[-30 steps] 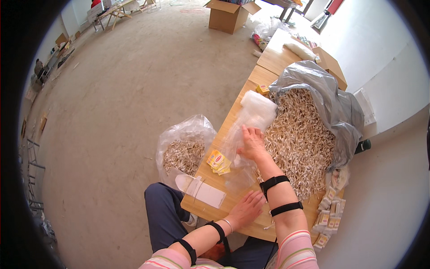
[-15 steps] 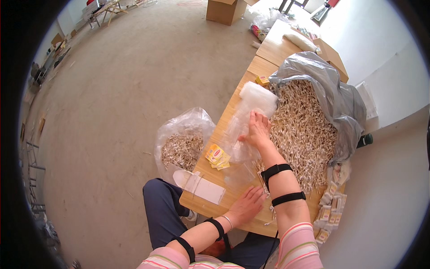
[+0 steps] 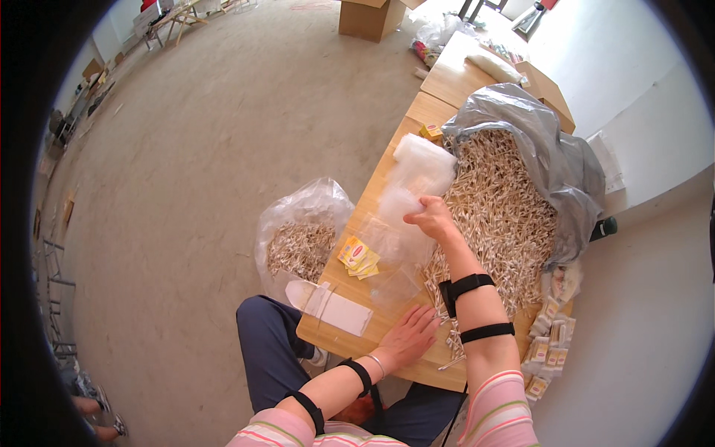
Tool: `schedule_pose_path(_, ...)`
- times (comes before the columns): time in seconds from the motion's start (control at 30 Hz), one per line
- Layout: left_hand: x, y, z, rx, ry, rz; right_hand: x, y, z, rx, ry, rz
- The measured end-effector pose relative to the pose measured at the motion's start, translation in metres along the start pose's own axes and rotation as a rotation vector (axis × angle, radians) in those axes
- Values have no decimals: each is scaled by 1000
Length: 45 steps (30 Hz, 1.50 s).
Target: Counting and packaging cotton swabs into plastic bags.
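Note:
My right hand (image 3: pixel 432 219) pinches the edge of a thin clear plastic bag (image 3: pixel 400 203), lifted a little off the stack of clear plastic bags (image 3: pixel 424 160). My left hand (image 3: pixel 411 335) lies on the wooden table (image 3: pixel 350 334) near its front edge, fingers stretched out and nothing in them. A large heap of cotton swabs (image 3: pixel 503 212) spreads to the right of my right hand, spilling out of a grey plastic sack (image 3: pixel 570 171). Several yellow cards (image 3: pixel 359 258) lie left of the bags. A white card strip with a rounded end (image 3: pixel 335 309) sits left of my left hand.
A clear sack of swabs (image 3: pixel 302 249) stands on the floor beside the table. Packed swab bags (image 3: pixel 550 354) are piled at the right edge by the wall. A small yellow box (image 3: pixel 430 132) and a cardboard box (image 3: pixel 546 93) sit farther back. Another person's feet (image 3: pixel 112 425) show at lower left.
My right hand has drawn back slightly from the bag stack and closed its fingers on a bag, raising its edge. My left hand stays in place. A person's feet have appeared at lower left.

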State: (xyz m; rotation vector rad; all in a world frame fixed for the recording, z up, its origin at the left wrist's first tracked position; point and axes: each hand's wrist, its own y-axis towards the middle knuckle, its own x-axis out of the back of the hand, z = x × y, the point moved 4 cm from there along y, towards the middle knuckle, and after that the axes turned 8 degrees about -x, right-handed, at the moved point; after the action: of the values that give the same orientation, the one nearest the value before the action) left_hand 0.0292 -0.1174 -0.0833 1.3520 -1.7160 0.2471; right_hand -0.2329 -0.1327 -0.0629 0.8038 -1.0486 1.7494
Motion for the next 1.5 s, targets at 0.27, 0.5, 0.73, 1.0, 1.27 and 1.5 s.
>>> schedule_pose_path(0.27, 2, 0, -1, 3, 18, -6, 54, -22, -17, 15, 775, 184)
schedule_pose_path(0.5, -1, 1, -1, 2, 39, 16, 30, -21, 21, 311, 620, 91)
schedule_pose_path(0.73, -3, -2, 0, 9, 64, -16, 5, -42, 70, 618, 174, 60)
schedule_pose_path(1.0, -1, -3, 0, 21, 29, 23, -2, -29, 4, 593, -47, 77)
schedule_pose_path(1.27, 1, -2, 0, 1, 53, 2, -13, -88, 36, 367, -81, -362)
schedule_pose_path(1.5, 1, 1, -1, -5, 53, 1, -42, -90, 24, 196, -266, -229)
